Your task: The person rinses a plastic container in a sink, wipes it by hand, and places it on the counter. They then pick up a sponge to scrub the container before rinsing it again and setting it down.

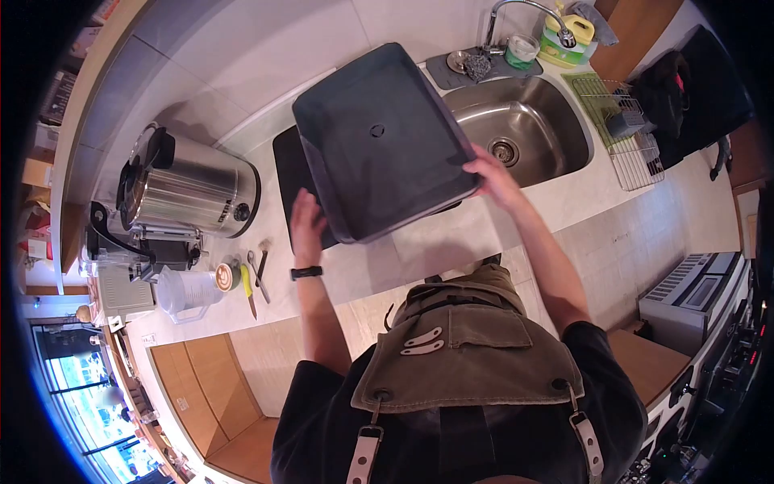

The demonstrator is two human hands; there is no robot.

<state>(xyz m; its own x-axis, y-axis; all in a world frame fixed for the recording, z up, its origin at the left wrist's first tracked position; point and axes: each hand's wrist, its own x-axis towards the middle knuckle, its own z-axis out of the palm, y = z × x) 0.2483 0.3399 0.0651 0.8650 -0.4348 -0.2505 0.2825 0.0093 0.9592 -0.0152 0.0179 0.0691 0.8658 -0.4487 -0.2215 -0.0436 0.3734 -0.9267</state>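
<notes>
A large black plastic tray (387,145) with a raised rim is held tilted over the counter, beside the sink. My right hand (493,177) grips its right edge near the front corner, thumb on the inner side. At the tray's left side, my left hand (307,230) has its fingers extended and apart. Whether those fingers touch the rim is hard to make out. Under the tray lies a flat black mat or board (289,165), mostly covered by it.
A steel sink (576,145) with a faucet (492,36) is at the right, then a wire dish rack (617,129). On the left stand a steel urn (193,185), a clear pitcher (184,294), a latte cup (224,277), a yellow-handled knife (247,282) and spoons (262,274).
</notes>
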